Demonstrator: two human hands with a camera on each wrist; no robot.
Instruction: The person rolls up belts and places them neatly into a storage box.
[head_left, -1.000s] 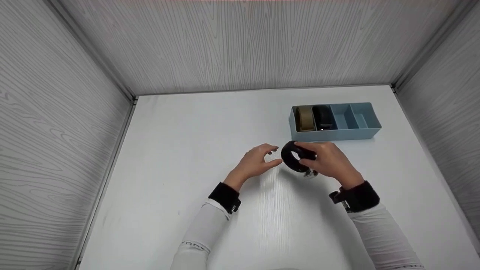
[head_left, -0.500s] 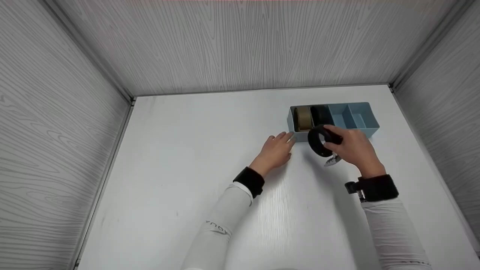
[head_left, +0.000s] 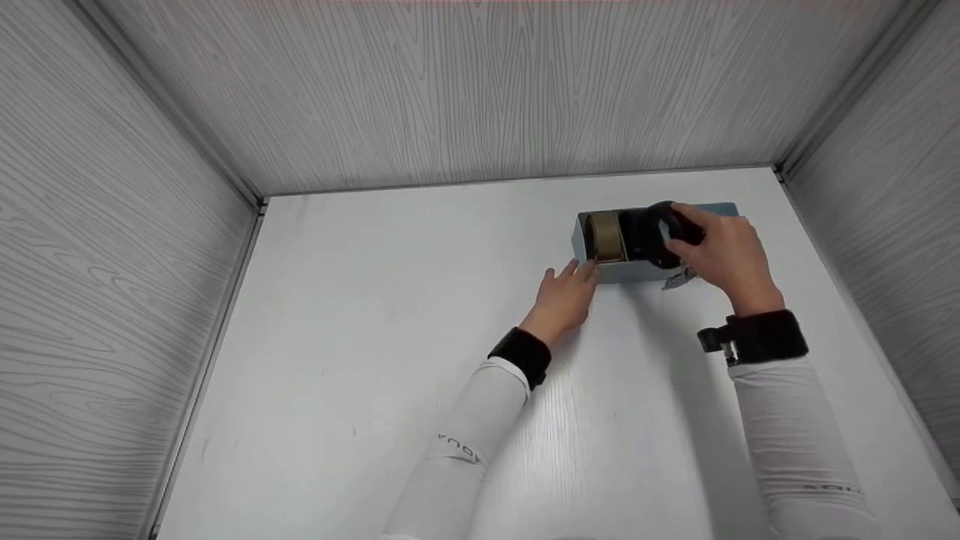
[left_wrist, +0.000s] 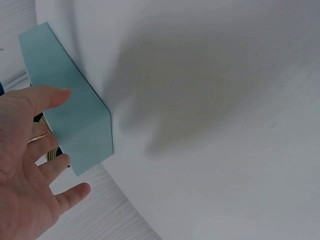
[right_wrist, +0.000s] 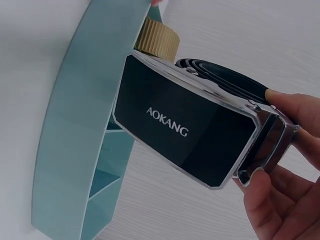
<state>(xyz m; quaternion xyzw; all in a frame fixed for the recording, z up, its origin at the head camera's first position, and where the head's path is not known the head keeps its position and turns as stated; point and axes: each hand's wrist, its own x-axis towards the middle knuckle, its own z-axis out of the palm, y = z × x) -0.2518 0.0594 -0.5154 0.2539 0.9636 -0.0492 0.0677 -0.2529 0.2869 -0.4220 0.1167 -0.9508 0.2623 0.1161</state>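
Note:
My right hand (head_left: 727,253) pinches a coiled black belt (head_left: 655,247) over the front edge of a blue divided box (head_left: 619,273). In the right wrist view, the belt's buckle (right_wrist: 182,125) has a silver frame and a black plate reading AOKANG. Thumb and fingers grip the coil at its buckle end. My left hand (head_left: 564,300) has its fingers spread, with the fingertips at the box's front left corner. A tan coiled belt (head_left: 607,236) stands in the leftmost compartment. Another black belt sits beside it, largely hidden behind the held one.
The box stands toward the back right of a white table (head_left: 375,337). Grey wood-grain panels (head_left: 480,90) rise behind and at both sides. In the right wrist view, divider walls (right_wrist: 107,185) show between the box's other compartments.
My right hand has carried the belt back and to the right, from in front of the box to over it. The left hand has moved forward and right to the box's front left corner.

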